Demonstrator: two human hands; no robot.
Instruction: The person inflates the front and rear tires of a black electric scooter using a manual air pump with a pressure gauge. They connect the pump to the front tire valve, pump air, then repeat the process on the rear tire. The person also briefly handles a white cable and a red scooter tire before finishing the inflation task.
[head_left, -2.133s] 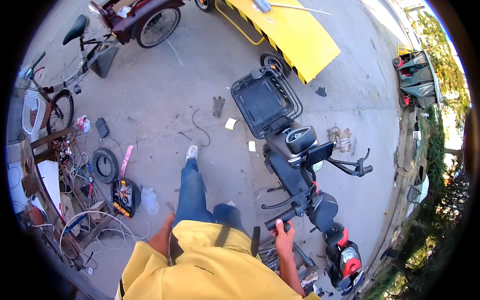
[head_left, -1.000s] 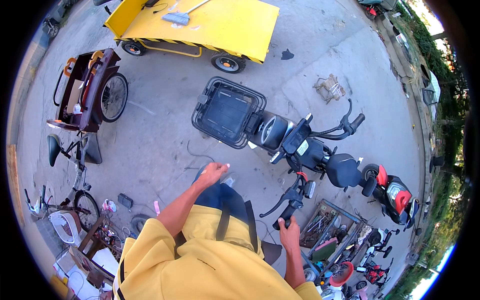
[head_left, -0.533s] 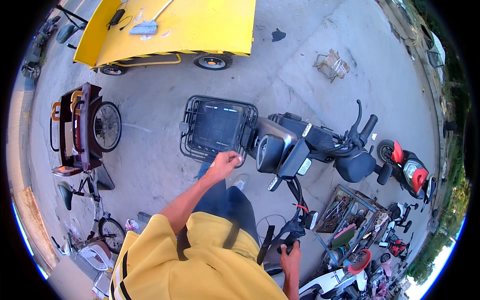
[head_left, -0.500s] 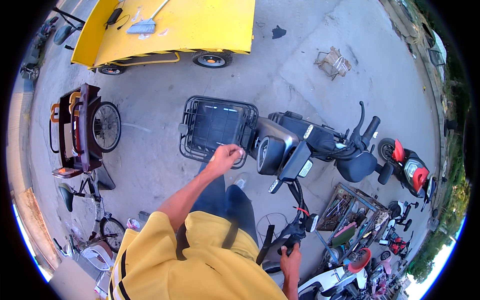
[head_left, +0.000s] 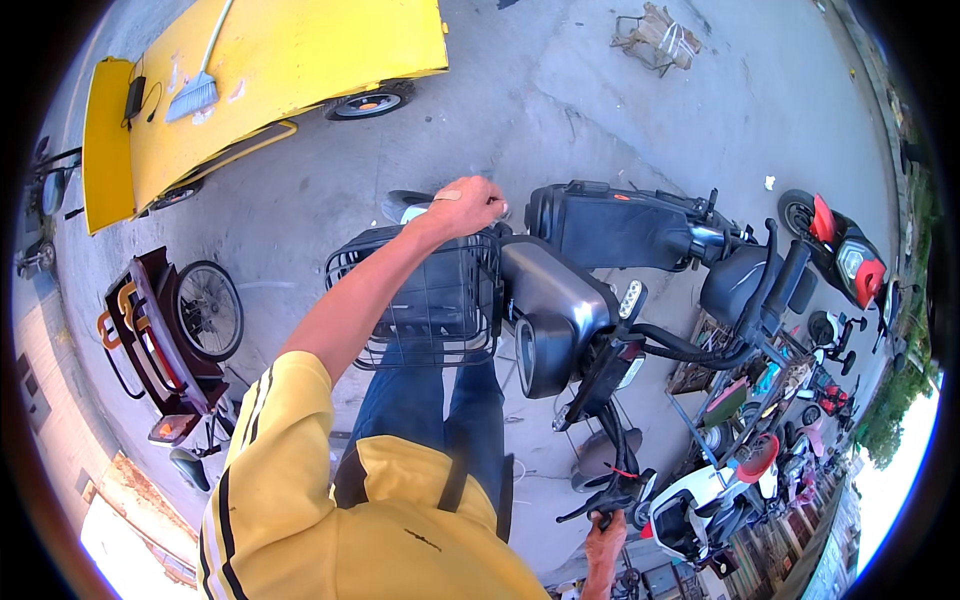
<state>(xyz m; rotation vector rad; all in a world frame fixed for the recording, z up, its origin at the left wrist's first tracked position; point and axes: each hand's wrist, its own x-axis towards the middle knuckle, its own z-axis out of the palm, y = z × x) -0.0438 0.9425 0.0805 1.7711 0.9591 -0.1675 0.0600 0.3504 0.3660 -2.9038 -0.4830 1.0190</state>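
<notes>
A black electric scooter stands in front of me, with a black wire basket at its front. My left hand is stretched out and closed over the far rim of the basket, just by the front mudguard. My right hand shows at the lower edge, wrapped around the scooter's handlebar grip. My yellow shirt and blue trousers fill the lower middle of the view.
A yellow cart with a broom on it stands at the upper left. A dark red tricycle is on the left. Another black scooter, a red one and several more crowd the right. Scrap lies on the concrete far ahead.
My left hand has reached forward from my side to the basket and closed on its far rim. The right hand has stayed on the handlebar grip, and the scooter now looks closer.
</notes>
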